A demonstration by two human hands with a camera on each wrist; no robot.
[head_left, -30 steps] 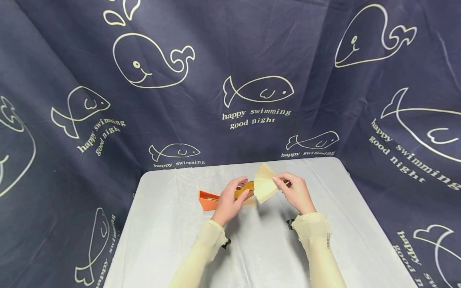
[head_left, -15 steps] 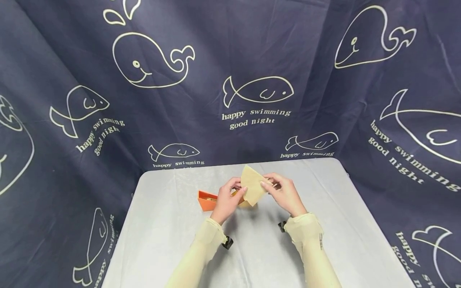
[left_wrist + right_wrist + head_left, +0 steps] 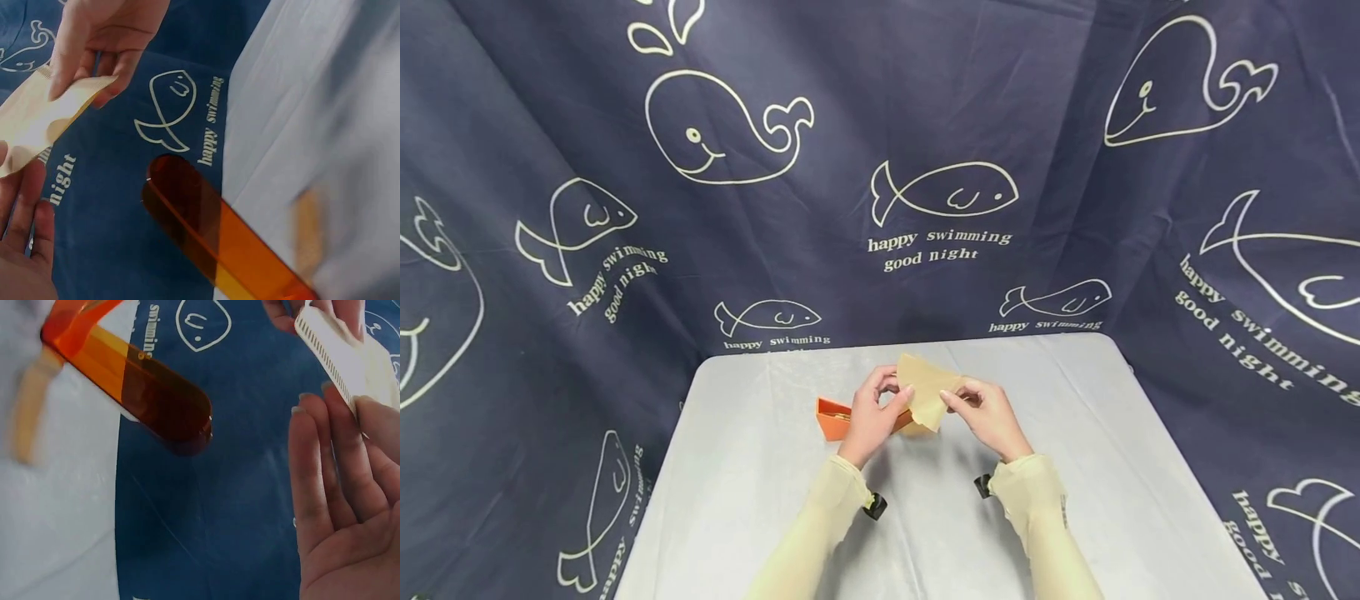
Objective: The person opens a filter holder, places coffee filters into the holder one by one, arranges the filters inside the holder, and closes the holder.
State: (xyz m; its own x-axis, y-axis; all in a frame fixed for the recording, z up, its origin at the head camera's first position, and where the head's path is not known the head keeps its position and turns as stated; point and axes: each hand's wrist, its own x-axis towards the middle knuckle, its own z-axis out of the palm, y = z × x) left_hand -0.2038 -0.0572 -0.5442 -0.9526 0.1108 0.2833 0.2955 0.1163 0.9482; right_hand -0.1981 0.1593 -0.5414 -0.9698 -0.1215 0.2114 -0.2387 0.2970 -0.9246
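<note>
A pale tan paper coffee filter (image 3: 925,387) is held up above the table, between my two hands. My left hand (image 3: 868,412) pinches its left side with the thumb in front and the fingers behind. The thumb and fingers of my right hand (image 3: 988,417) pinch the right side. In the right wrist view, a crimped seam runs along the filter's edge (image 3: 325,353). Behind my left hand lies a see-through orange holder (image 3: 832,421), partly hidden. Its rounded end (image 3: 231,231) shows in the left wrist view.
A pale cloth-covered table (image 3: 737,500) lies under both hands. A blurred tan piece (image 3: 31,412) sits beside the holder in the right wrist view. Dark blue curtains (image 3: 925,100) with fish and whale drawings enclose the back and sides.
My right hand has brought the filter leftward from the right of the holder. My left hand, near the holder one second ago, now grips the filter's left side.
</note>
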